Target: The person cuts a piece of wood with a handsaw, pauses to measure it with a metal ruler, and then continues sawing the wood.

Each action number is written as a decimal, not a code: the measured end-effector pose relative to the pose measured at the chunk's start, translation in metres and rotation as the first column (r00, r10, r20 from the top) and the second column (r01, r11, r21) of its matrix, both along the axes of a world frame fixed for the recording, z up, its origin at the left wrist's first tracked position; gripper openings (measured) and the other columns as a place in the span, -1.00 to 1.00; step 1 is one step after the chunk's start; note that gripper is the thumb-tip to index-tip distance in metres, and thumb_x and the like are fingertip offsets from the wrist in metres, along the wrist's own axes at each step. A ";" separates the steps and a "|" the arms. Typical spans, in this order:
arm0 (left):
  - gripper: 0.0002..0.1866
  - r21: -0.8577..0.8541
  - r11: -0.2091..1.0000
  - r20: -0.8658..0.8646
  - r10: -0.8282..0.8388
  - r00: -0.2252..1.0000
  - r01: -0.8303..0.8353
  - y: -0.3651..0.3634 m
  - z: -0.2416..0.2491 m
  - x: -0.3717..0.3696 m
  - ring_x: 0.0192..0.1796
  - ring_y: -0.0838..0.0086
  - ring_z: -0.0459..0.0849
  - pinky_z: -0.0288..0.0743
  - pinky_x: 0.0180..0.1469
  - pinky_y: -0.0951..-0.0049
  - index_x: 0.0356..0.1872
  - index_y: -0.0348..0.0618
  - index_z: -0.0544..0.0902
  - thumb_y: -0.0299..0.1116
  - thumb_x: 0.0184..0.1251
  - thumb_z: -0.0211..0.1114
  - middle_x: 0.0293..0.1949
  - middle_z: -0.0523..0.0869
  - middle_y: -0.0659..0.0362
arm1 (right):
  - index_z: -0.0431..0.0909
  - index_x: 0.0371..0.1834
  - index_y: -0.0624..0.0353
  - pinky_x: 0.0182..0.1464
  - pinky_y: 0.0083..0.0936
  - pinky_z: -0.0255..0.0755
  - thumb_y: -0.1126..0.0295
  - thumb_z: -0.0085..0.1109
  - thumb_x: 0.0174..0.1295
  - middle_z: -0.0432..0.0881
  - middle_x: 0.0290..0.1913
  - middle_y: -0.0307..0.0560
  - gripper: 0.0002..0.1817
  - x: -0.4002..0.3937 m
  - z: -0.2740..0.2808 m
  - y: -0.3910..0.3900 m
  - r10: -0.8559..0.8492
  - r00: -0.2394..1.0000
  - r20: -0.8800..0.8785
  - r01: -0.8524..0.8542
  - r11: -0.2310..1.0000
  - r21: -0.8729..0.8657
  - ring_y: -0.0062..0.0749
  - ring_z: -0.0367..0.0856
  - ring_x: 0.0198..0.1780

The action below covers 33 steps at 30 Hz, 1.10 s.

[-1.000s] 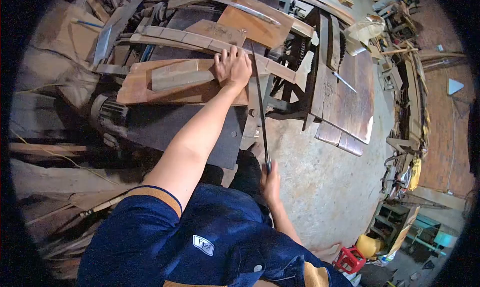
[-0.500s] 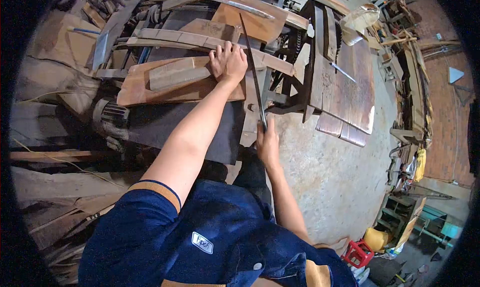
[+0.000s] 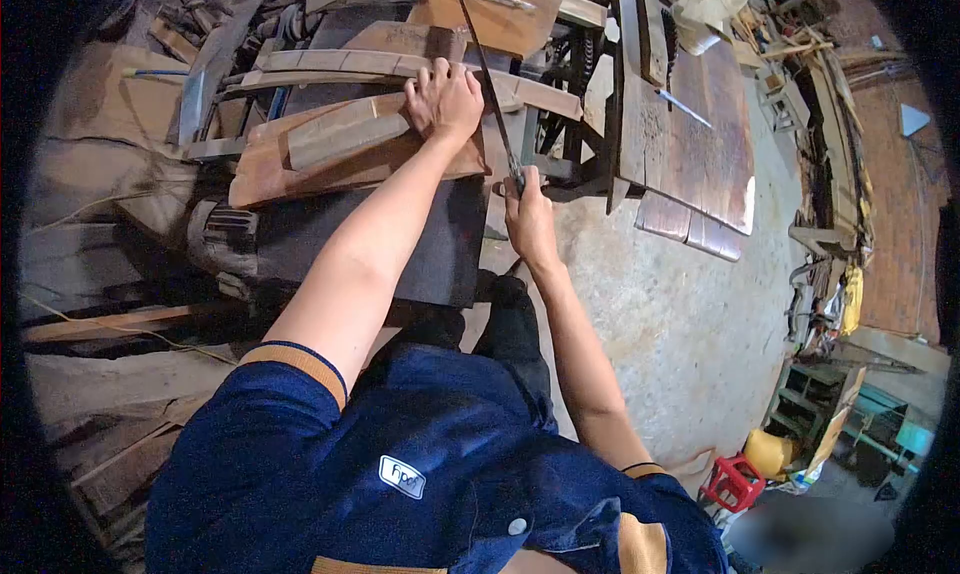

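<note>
In the head view, my left hand (image 3: 445, 102) lies over a long, slightly curved wooden strip (image 3: 345, 66), its fingers bent across the strip and pressing it down. Pencil-like lines cross the strip at intervals. My right hand (image 3: 530, 219) is closed around the near end of a handsaw (image 3: 490, 84), and its fingers hide the handle. The saw's blade, seen nearly edge-on, runs away from me across the strip, just right of my left hand. Below the strip are a reddish board (image 3: 262, 174) and a shorter grey-brown wood block (image 3: 335, 139).
An orange-brown board (image 3: 500, 26) lies beyond the strip. To the right stands a wooden-topped table (image 3: 690, 144) with a thin blue-white tool (image 3: 683, 107) on it. A motor (image 3: 225, 229) sits at the left. Concrete floor (image 3: 660, 344) extends right, with a red stool (image 3: 733, 482) farther back.
My right hand has pushed the saw forward, away from my body, along the cut line. My left hand stays on the strip; the view has shifted slightly.
</note>
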<state>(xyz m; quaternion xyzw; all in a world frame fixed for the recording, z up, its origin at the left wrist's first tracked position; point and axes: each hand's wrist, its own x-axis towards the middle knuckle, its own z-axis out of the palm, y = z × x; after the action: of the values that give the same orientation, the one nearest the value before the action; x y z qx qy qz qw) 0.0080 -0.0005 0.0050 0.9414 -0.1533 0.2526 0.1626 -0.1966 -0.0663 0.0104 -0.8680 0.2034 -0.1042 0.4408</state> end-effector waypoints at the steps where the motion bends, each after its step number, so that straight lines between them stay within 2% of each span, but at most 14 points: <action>1: -0.76 -0.001 1.000 -0.013 0.014 1.000 -0.014 0.000 0.001 0.001 0.00 0.17 0.57 0.35 0.10 0.01 -0.26 -0.02 0.70 -0.16 0.39 0.14 -0.14 0.62 0.13 | 0.31 0.04 0.22 -0.27 0.19 0.37 0.32 0.05 0.48 0.60 -0.38 0.50 -0.75 -0.006 -0.001 0.002 0.004 1.000 0.007 -0.004 1.000 0.014 0.52 0.56 -0.24; 3: -0.76 0.004 1.000 -0.004 0.006 1.000 -0.006 0.002 0.002 0.002 0.00 0.17 0.57 0.34 0.11 0.01 -0.26 -0.01 0.70 -0.15 0.40 0.13 -0.14 0.63 0.13 | 0.31 0.09 0.21 -0.30 0.17 0.36 0.36 0.06 0.47 0.59 -0.40 0.48 -0.74 -0.051 -0.014 0.011 -0.038 0.999 -0.025 0.040 0.998 0.048 0.53 0.56 -0.25; 5: -0.76 -0.010 1.000 -0.031 0.009 0.999 -0.009 0.001 -0.001 0.003 0.01 0.17 0.56 0.32 0.12 0.01 -0.24 -0.01 0.70 -0.14 0.41 0.13 -0.13 0.62 0.13 | 0.30 0.14 0.19 -0.31 0.15 0.37 0.39 0.07 0.45 0.59 -0.38 0.46 -0.71 -0.113 -0.015 0.021 -0.051 0.965 -0.259 0.084 0.990 0.117 0.53 0.56 -0.26; 7: -0.76 -0.006 1.000 -0.005 0.000 1.000 0.000 0.002 0.001 0.001 0.01 0.18 0.56 0.32 0.12 0.00 -0.23 0.00 0.69 -0.14 0.41 0.13 -0.12 0.62 0.13 | 0.30 0.17 0.17 -0.31 0.13 0.39 0.39 0.07 0.45 0.59 -0.35 0.48 -0.69 -0.164 -0.012 0.027 -0.055 0.972 -0.228 0.079 0.992 0.099 0.52 0.57 -0.25; 10: -0.76 -0.016 1.000 0.000 -0.005 1.000 0.005 0.004 -0.003 0.002 0.01 0.17 0.55 0.31 0.13 0.02 -0.23 -0.02 0.68 -0.15 0.42 0.12 -0.11 0.61 0.14 | 0.30 0.13 0.18 -0.31 0.14 0.40 0.39 0.09 0.44 0.60 -0.36 0.47 -0.71 -0.151 0.002 0.025 -0.045 0.987 -0.157 0.059 0.994 0.087 0.52 0.58 -0.24; 12: -0.76 -0.035 0.999 0.001 -0.020 1.000 0.020 0.002 0.001 0.000 0.01 0.17 0.55 0.32 0.13 0.01 -0.24 -0.04 0.68 -0.17 0.42 0.12 -0.12 0.61 0.13 | 0.30 0.08 0.20 -0.31 0.19 0.40 0.36 0.07 0.46 0.61 -0.37 0.48 -0.74 -0.096 -0.008 0.010 -0.008 0.982 -0.189 0.005 1.000 -0.019 0.51 0.59 -0.23; 15: -0.76 -0.022 0.999 0.009 -0.035 0.999 0.036 0.004 0.004 -0.001 0.02 0.17 0.56 0.33 0.11 0.00 -0.24 -0.05 0.68 -0.17 0.42 0.13 -0.13 0.61 0.12 | 0.29 0.03 0.24 -0.27 0.24 0.38 0.34 0.03 0.47 0.62 -0.35 0.49 -0.76 0.005 0.006 0.000 0.011 1.000 0.007 -0.011 1.000 -0.023 0.52 0.58 -0.24; 18: -0.77 0.007 1.000 -0.035 -0.010 0.999 0.010 0.001 0.001 0.002 0.02 0.17 0.56 0.33 0.12 -0.02 -0.23 -0.04 0.68 -0.17 0.41 0.14 -0.13 0.61 0.12 | 0.29 0.06 0.26 -0.25 0.25 0.38 0.34 0.02 0.47 0.62 -0.33 0.50 -0.74 0.010 0.005 -0.001 0.019 1.000 0.010 -0.019 0.999 -0.038 0.53 0.57 -0.23; 20: -0.77 0.000 1.000 -0.034 -0.012 0.999 0.012 0.001 0.001 0.001 0.03 0.17 0.55 0.32 0.12 -0.03 -0.22 -0.04 0.69 -0.16 0.41 0.14 -0.12 0.61 0.12 | 0.29 0.14 0.27 -0.22 0.23 0.39 0.35 0.01 0.47 0.61 -0.25 0.54 -0.70 -0.018 0.003 0.003 0.022 0.999 0.039 -0.022 0.999 0.025 0.53 0.57 -0.16; 21: -0.77 -0.002 1.000 -0.029 -0.016 0.999 0.016 0.002 0.002 0.002 0.03 0.16 0.55 0.32 0.12 -0.04 -0.22 -0.03 0.69 -0.16 0.40 0.15 -0.12 0.61 0.12 | 0.29 0.20 0.26 -0.21 0.18 0.42 0.38 0.02 0.47 0.61 -0.20 0.54 -0.67 -0.047 0.005 0.010 -0.024 0.990 -0.138 0.028 0.999 0.027 0.52 0.58 -0.15; 23: -0.76 -0.018 1.000 0.008 -0.013 1.000 0.013 0.001 -0.003 0.005 0.04 0.17 0.56 0.31 0.13 -0.02 -0.22 -0.03 0.69 -0.14 0.38 0.17 -0.11 0.62 0.13 | 0.30 0.25 0.19 -0.25 0.06 0.48 0.48 0.07 0.42 0.63 -0.24 0.46 -0.63 -0.116 0.002 0.023 -0.064 0.978 -0.201 0.086 0.991 0.098 0.46 0.63 -0.17; 27: -0.77 -0.004 1.000 0.014 -0.016 1.000 0.016 0.006 -0.002 0.002 0.00 0.19 0.56 0.32 0.10 0.04 -0.22 -0.03 0.69 -0.14 0.38 0.17 -0.12 0.62 0.14 | 0.36 0.04 0.20 -0.30 0.01 0.43 0.37 0.06 0.49 0.61 -0.33 0.40 -0.80 -0.169 0.009 0.027 -0.060 0.961 -0.270 0.104 0.983 0.149 0.49 0.59 -0.21; 28: -0.77 -0.009 1.000 -0.007 -0.022 1.000 0.022 0.005 0.000 0.002 -0.01 0.19 0.56 0.32 0.10 0.05 -0.22 -0.03 0.69 -0.14 0.38 0.16 -0.12 0.62 0.14 | 0.30 0.21 0.20 -0.31 0.06 0.45 0.51 0.08 0.40 0.62 -0.33 0.40 -0.65 -0.164 -0.003 0.020 -0.007 0.967 -0.255 0.031 0.995 0.090 0.44 0.64 -0.27; 33: -0.77 -0.013 1.000 0.025 -0.026 0.999 0.026 0.004 0.003 0.001 -0.01 0.22 0.56 0.31 0.09 0.07 -0.24 -0.04 0.68 -0.16 0.40 0.15 -0.16 0.61 0.15 | 0.31 0.11 0.24 -0.31 0.20 0.37 0.33 0.03 0.49 0.60 -0.35 0.49 -0.72 -0.013 0.001 0.005 0.002 0.998 -0.066 -0.002 1.000 -0.007 0.54 0.56 -0.25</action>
<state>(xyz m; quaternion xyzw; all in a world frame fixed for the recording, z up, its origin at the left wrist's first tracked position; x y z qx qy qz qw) 0.0088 0.0034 0.0080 0.9350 -0.1659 0.2631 0.1703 -0.2095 -0.0614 0.0113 -0.8727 0.2166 -0.0756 0.4310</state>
